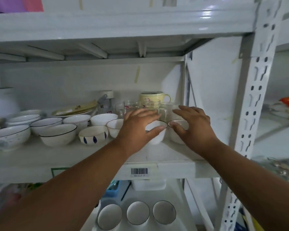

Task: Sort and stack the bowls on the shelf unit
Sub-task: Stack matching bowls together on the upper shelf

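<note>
My left hand curled round the small white dark-rimmed bowl on the white metal shelf; my right hand reached spread, holding nothing, over its twin bowl, likely for stacking.

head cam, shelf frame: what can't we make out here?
- Head view: left hand covers most of the white bowl; contact or a grip cannot be confirmed.
- Right hand hides the small bowl likewise.
- Glass mugs behind: count unclear, overlapping and transparent.
- Barcode label: digits blurred.
- Left-edge bowl: cut off by the frame.
</note>
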